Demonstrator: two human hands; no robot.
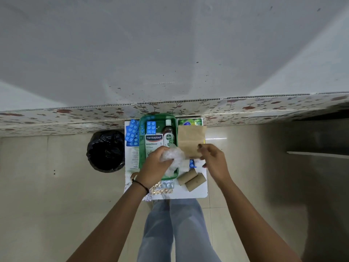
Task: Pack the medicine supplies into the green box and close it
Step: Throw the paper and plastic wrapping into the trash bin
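The green box (142,148) lies open on a small white bench (196,193), its long axis running away from the person toward the flowered wall panel (245,108). Inside it, a blue blister strip (151,127) lies at the far end, lengthwise with the box. A Hansaplast carton (154,141) sits below it with its print upright to the viewer. A Dettol bottle (168,134) lies beside the carton along the right wall, cap pointing away from the person.

The left hand (154,167) is closed on a wad of clear plastic wrap (174,157), held over the near half of the box. The right hand (211,157) pinches the near edge of a brown paper bag (190,140), which lies just right of the box, its length also running away from the person. A green packet (189,122) shows beyond the bag's far edge.

More blue blister strips (132,132) lie left of the box, tilted slightly, over a printed leaflet (133,157). Two cardboard tubes (191,179) lie side by side near the box's near right corner, both slanted up to the right. Foil pill strips (162,188) rest at the bench's near edge, partly under the left wrist. A black bin bag (105,151) stands on the floor left of the bench.
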